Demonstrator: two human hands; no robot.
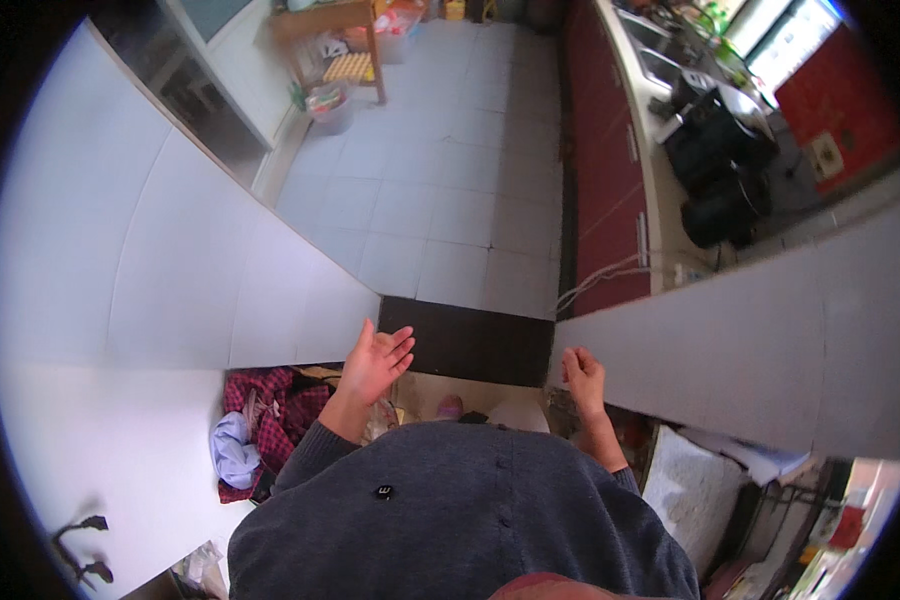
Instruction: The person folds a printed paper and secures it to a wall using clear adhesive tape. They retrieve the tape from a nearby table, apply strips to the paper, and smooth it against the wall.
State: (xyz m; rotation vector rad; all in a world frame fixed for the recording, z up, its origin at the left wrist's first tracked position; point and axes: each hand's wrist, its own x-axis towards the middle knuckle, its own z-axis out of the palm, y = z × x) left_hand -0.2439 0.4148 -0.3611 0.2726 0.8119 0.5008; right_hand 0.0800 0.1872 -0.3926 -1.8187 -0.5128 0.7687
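Observation:
My left hand [379,361] is raised at the left of a doorway with its palm turned up and fingers apart. Nothing lies in it. On the other side, my right hand [585,375] hangs in front of the white right-hand wall [690,360], its fingers curled in and no object visible in them. Between and beyond the two hands, a dark threshold slab [466,341] crosses the floor. The tip of a pinkish shoe [450,407] shows below my chest.
Beyond the threshold stretches a pale tiled kitchen floor [435,195]. Dark red cabinets [607,180] line its right, with black appliances [720,150] on the counter and cables [600,277] hanging. A wooden table [322,26] and plastic bin [330,109] stand far left. Checked cloth [285,427] lies near my left arm.

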